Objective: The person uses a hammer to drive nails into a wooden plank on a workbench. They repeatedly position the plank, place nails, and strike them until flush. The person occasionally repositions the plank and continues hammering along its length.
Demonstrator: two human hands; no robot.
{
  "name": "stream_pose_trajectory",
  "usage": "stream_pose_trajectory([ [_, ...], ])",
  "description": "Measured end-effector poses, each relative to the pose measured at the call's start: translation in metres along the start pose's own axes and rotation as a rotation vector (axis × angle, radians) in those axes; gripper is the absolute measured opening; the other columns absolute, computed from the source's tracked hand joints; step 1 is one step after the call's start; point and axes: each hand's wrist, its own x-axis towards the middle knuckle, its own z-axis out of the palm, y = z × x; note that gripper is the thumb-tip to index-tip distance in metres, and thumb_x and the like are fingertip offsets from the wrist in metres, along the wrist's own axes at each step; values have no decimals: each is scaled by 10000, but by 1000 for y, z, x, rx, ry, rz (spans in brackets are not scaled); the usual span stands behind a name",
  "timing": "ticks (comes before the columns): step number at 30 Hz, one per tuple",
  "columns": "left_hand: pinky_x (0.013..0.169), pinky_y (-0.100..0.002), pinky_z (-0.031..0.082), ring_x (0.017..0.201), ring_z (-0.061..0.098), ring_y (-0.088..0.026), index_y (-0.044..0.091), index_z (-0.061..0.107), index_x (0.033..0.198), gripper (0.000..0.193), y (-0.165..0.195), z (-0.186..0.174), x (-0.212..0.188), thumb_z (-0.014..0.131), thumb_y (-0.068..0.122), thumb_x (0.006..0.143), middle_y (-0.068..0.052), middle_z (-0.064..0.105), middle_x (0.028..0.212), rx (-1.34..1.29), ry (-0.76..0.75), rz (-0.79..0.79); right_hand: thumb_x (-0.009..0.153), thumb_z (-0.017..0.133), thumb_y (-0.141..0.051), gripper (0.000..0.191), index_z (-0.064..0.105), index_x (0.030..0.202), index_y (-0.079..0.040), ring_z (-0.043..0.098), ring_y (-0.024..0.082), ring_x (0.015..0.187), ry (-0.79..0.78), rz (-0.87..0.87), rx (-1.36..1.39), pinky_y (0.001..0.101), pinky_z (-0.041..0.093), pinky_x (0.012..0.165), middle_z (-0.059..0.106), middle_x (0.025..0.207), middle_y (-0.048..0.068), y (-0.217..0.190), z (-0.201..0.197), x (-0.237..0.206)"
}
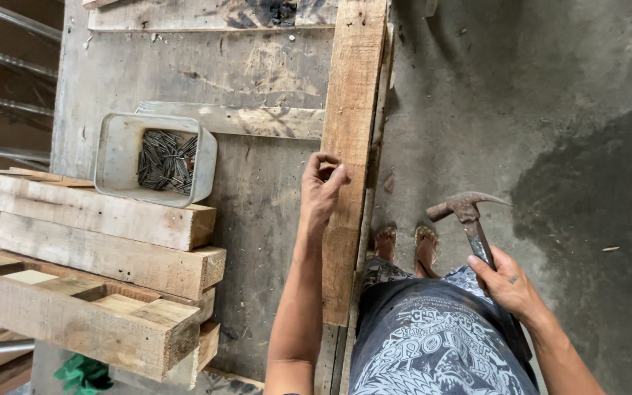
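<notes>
Head cam | L hand [322, 186] pinched on plank [349, 132] | R hand [508, 281] grips hammer [469, 219] | grey nail tub [156, 159] left

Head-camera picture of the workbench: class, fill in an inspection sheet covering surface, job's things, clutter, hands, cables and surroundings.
Surface: worn wooden bench top, scuffed and stained.
Job's things: long plank along the bench edge; rusty claw hammer; grey tub of nails.
Clutter: stacked timber blocks; green cloth below them.
Hands: left hand pinched at the plank; right hand grips the hammer handle.
Cables: nothing seen.
Surroundings: concrete floor with a dark patch; metal bars far left.
</notes>
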Motion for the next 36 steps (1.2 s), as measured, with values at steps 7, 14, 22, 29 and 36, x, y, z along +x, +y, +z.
stream_pose_trajectory([
  [7, 763, -287, 580, 857, 689, -127, 68, 738, 1177, 304, 22, 6, -6, 765, 56, 875, -73, 785, 1045, -25, -55, -30, 954, 667, -303, 241, 608, 882, -80, 489, 87, 554, 34, 20, -60, 277, 406, 490, 530, 635, -23, -19, -1, -2],
  [14, 675, -249, 580, 811, 713, -120, 110, 795, 1101, 181, 17, 36, -3, 737, 228, 977, -47, 766, 988, 666, 166, 422, 956, 658, -284, 235, 598, 880, -69, 507, 103, 535, 55, -99, -144, 298, 422, 467, 544, 617, -5, -67, -2, -1],
  [22, 599, -283, 586, 756, 735, -153, 172, 773, 1070, 156, -2, 39, 15, 690, 276, 987, 11, 754, 1008, 776, 224, 423, 978, 610, -308, 213, 544, 917, -115, 555, 97, 458, 39, -468, -309, 273, 451, 379, 580, 603, -4, -168, -6, -8],
  [29, 686, -342, 572, 825, 741, -233, 143, 781, 1013, 100, 11, 52, 2, 737, 201, 943, -21, 752, 985, 777, 310, 576, 1057, 621, -253, 230, 491, 997, -73, 520, 77, 463, 184, -1026, -333, 258, 421, 412, 527, 614, -28, -244, 11, -21],
  [36, 720, -328, 589, 855, 758, -218, 133, 775, 1048, 117, 10, 52, 5, 736, 167, 943, -28, 753, 1013, 646, 321, 541, 1038, 619, -309, 271, 505, 988, -68, 563, 102, 483, 105, -955, -447, 298, 439, 396, 546, 616, -28, -248, 40, 8],
])
